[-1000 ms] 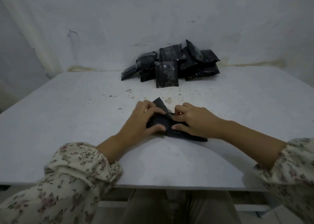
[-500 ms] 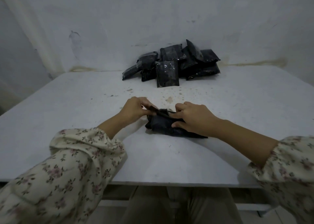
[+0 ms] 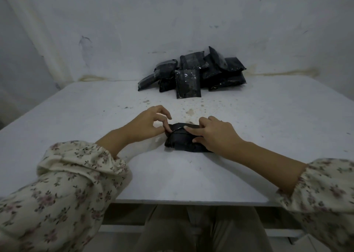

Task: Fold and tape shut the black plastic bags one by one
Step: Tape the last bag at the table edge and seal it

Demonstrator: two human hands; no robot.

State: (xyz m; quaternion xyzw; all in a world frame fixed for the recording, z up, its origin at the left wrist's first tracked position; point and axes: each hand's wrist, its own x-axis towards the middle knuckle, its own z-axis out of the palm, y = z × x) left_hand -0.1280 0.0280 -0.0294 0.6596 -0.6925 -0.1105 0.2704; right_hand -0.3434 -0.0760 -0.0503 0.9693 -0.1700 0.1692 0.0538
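pressing black bag [image 3: 180,142] flat beneath right hand [image 3: 214,135], fingers straight on the fold. pinching bag's end with left hand [image 3: 151,123] thumb and forefinger. flap raised 1.0 s ago, now down: fold likely complete, taping next.

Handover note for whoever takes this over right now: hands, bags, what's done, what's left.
Left hand: pinches the left end of the folded bag.
Right hand: flat fingers press the bag's top fold down onto the table.
Bags: this one lies mid-table in front of the person. The pile of bags sits at the far edge by the wall.
Done: the bag is folded.
Left: tape it shut. No tape roll is in view.
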